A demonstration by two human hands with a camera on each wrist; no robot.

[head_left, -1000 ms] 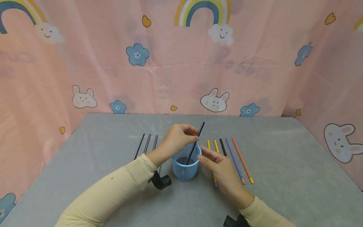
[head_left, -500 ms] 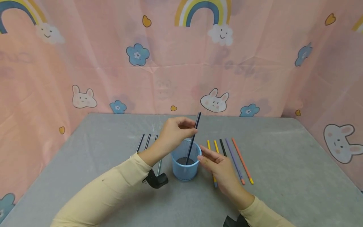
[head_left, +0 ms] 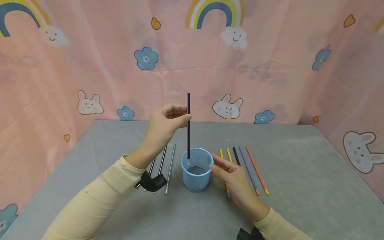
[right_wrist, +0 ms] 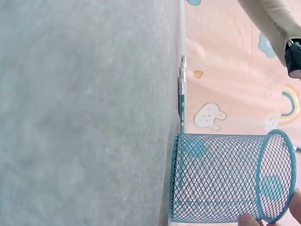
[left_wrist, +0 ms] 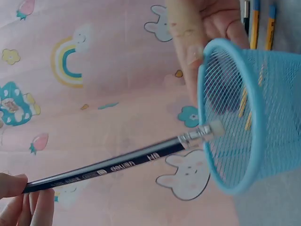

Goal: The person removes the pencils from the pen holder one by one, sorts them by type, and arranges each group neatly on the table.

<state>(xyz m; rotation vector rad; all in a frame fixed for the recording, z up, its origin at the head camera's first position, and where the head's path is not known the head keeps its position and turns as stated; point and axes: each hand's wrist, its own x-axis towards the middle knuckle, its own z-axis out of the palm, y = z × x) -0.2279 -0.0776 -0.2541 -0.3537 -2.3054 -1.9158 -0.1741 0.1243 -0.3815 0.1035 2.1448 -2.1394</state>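
My left hand (head_left: 160,130) pinches a dark pencil (head_left: 188,138) near its upper end, thumb against fingers. The pencil stands almost upright, and its white eraser (left_wrist: 217,128) with a silver band points down at the mouth of a blue mesh pencil cup (head_left: 195,182). White letters, including "HB", show along the barrel in the left wrist view. On the cup's right side my right hand (head_left: 237,181) holds the rim between thumb and fingers. The cup stands upright on the grey table, its mesh floor visible with no pencils on it.
Left of the cup lie several pencils, including a green one (head_left: 170,170), partly behind the left forearm. To its right lie yellow pencils, a black one (head_left: 235,155), a purple one (head_left: 249,170) and an orange one (head_left: 257,170). A pink patterned cloth (head_left: 180,73) hangs behind the table.
The left hand has risen and shifted left with the pencil, which went from leaning low inside the cup to nearly upright, its eraser now near the rim. The right hand stays at the cup.
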